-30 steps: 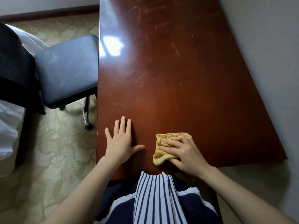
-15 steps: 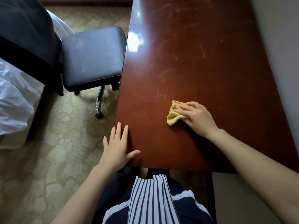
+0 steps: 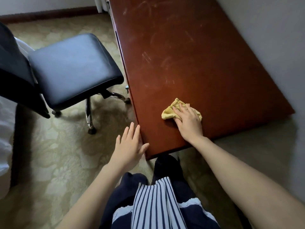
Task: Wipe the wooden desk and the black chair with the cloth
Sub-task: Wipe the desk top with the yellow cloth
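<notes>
Crumpled yellow cloth (image 3: 171, 111), lower centre-right on the glossy red-brown wooden desk (image 3: 198, 63), lies under the right hand (image 3: 188, 123), fingers flat & pressing. The left hand (image 3: 128, 146) is spread, holding nothing. Cloth seems soft, light: prob. best pressed from top.

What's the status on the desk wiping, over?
Right hand flat, pressing yellow cloth on wooden desk, near corner. Left hand open at desk's left edge. Black chair beside desk, untouched. Nothing in the way.
</notes>
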Motion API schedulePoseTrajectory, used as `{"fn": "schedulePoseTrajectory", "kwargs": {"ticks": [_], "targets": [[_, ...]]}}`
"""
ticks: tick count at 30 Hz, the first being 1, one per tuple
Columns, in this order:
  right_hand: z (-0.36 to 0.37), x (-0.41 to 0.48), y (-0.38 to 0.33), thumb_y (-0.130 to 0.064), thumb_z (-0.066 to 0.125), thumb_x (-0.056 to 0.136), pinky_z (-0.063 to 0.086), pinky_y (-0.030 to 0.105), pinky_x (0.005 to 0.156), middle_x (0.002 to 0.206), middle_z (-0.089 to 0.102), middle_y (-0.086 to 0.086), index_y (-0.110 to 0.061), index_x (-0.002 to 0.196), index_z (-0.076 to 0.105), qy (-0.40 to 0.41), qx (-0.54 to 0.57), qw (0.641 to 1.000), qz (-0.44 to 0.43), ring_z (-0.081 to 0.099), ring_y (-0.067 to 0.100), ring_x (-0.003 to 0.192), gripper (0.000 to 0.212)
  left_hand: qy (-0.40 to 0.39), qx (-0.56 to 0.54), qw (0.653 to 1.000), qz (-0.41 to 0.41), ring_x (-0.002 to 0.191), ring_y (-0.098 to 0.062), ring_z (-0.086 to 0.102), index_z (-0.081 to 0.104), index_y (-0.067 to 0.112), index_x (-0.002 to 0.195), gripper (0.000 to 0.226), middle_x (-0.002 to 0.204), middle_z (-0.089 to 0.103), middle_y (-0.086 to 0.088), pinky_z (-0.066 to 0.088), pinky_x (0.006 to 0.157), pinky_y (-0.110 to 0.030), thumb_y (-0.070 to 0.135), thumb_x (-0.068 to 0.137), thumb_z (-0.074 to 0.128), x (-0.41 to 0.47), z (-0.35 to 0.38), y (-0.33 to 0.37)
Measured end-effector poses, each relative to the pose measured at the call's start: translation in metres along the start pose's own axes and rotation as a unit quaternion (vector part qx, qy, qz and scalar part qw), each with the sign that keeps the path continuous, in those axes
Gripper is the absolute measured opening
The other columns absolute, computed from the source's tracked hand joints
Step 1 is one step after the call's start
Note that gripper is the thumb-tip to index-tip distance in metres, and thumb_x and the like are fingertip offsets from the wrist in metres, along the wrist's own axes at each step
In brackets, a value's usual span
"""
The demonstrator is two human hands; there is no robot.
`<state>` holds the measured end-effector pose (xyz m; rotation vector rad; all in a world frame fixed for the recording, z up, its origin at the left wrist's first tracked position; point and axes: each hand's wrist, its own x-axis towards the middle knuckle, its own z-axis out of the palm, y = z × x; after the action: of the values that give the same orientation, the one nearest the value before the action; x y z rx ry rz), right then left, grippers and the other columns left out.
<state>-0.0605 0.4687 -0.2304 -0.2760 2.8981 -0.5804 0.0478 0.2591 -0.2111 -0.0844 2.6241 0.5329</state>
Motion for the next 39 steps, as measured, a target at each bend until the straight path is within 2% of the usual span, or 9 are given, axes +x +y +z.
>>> {"fn": "schedulePoseTrajectory", "kwargs": {"ticks": [6, 10, 13, 19, 25, 31, 39], "targets": [[0.028, -0.081, -0.053, -0.025, 0.052, 0.095, 0.009, 0.037, 0.116, 0.152, 0.031, -0.004, -0.029, 0.14, 0.043, 0.001, 0.037, 0.998, 0.047, 0.015, 0.02, 0.144, 0.045, -0.077, -0.021, 0.996, 0.029, 0.147, -0.023, -0.005, -0.001, 0.018, 0.153, 0.071, 0.16, -0.009, -0.004, 0.007, 0.118, -0.045, 0.054, 0.097, 0.027, -0.024, -0.007, -0.033], [0.039, -0.115, -0.073, -0.016, 0.056, 0.093, 0.006, 0.035, 0.117, 0.152, 0.031, -0.005, -0.027, 0.139, 0.045, -0.012, 0.06, 0.998, 0.03, 0.012, 0.017, 0.145, 0.048, -0.081, -0.026, 0.995, 0.054, 0.147, -0.023, -0.004, 0.0, 0.017, 0.153, 0.072, 0.16, -0.009, -0.004, 0.009, 0.119, -0.046, 0.051, 0.098, 0.031, -0.029, -0.01, -0.04], [0.036, -0.114, -0.07, -0.013, 0.057, 0.092, 0.008, 0.037, 0.119, 0.151, 0.033, -0.005, -0.026, 0.137, 0.046, -0.02, 0.071, 0.997, 0.023, 0.015, 0.016, 0.145, 0.048, -0.073, -0.016, 0.995, 0.068, 0.147, -0.024, -0.005, -0.002, 0.017, 0.152, 0.08, 0.16, -0.01, -0.004, 0.009, 0.118, -0.046, 0.052, 0.095, 0.042, -0.024, -0.013, -0.045], [0.028, -0.072, -0.065, -0.016, 0.055, 0.094, 0.004, 0.034, 0.119, 0.152, 0.028, -0.007, -0.03, 0.137, 0.046, -0.051, 0.077, 0.996, -0.007, 0.012, 0.013, 0.145, 0.046, -0.072, -0.016, 0.995, 0.068, 0.147, -0.025, -0.008, -0.005, 0.017, 0.152, 0.096, 0.16, -0.01, -0.003, 0.01, 0.119, -0.046, 0.049, 0.088, 0.058, -0.005, -0.021, -0.053], [0.029, 0.0, -0.076, -0.02, 0.057, 0.094, 0.003, 0.031, 0.117, 0.151, 0.032, -0.007, -0.031, 0.136, 0.048, -0.043, 0.073, 0.995, -0.049, 0.015, 0.014, 0.144, 0.044, -0.064, -0.004, 0.997, 0.033, 0.147, -0.026, -0.007, -0.006, 0.014, 0.152, 0.1, 0.16, -0.012, -0.005, 0.013, 0.118, -0.046, 0.044, 0.087, 0.063, 0.033, -0.054, -0.057], [0.031, 0.082, -0.096, -0.027, 0.055, 0.094, 0.005, 0.036, 0.119, 0.151, 0.032, -0.007, -0.034, 0.135, 0.048, -0.072, 0.066, 0.989, -0.107, 0.015, 0.015, 0.145, 0.042, -0.049, -0.003, 0.999, -0.018, 0.147, -0.026, -0.005, -0.005, 0.012, 0.152, 0.101, 0.16, -0.011, -0.006, 0.014, 0.118, -0.046, 0.044, 0.085, 0.065, 0.068, -0.087, -0.06], [0.036, 0.122, -0.119, -0.024, 0.059, 0.091, 0.004, 0.032, 0.116, 0.149, 0.037, -0.009, -0.037, 0.13, 0.053, -0.042, 0.134, 0.987, -0.074, 0.019, 0.014, 0.143, 0.041, -0.054, -0.015, 0.998, -0.021, 0.147, -0.027, -0.004, -0.001, 0.013, 0.152, 0.099, 0.16, -0.007, -0.006, 0.012, 0.118, -0.046, 0.042, 0.086, 0.065, 0.106, -0.104, -0.065]]}}
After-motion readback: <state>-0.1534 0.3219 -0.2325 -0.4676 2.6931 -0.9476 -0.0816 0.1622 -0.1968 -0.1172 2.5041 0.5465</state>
